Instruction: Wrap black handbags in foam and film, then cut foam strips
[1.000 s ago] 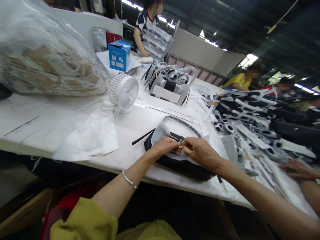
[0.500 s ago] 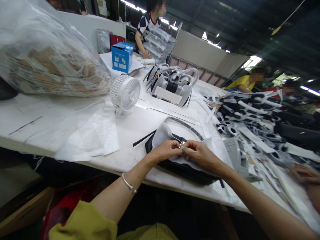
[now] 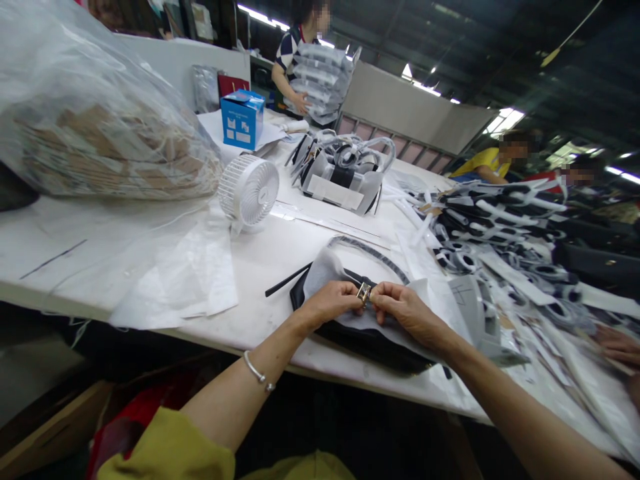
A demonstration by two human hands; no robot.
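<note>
Clasp, small, metallic and catching the light, sits right at the centre of the action, just above a black bag resting near the front edge of the white table! Left hand pinches its left side between thumb and fingertips, and right hand matches it from the other side, thumb and forefinger closed on the right edge, the two sets of fingertips almost meeting. Exactly which part each fingertip grips is too small to tell. Pale sheet spreads over the bag beneath the knuckles, a dark curved handle arches beyond them, and a thin black strap pokes out to the left. Silver bracelet on the left wrist, lovely detail. Further up the table stands a white fan, with a blue box behind it and a bulging clear plastic sack over on the left. Away to the right, wrapped black-and-white pieces lie heaped, and across the back a co-worker clutches a stack of plastic-wrapped packs!
</note>
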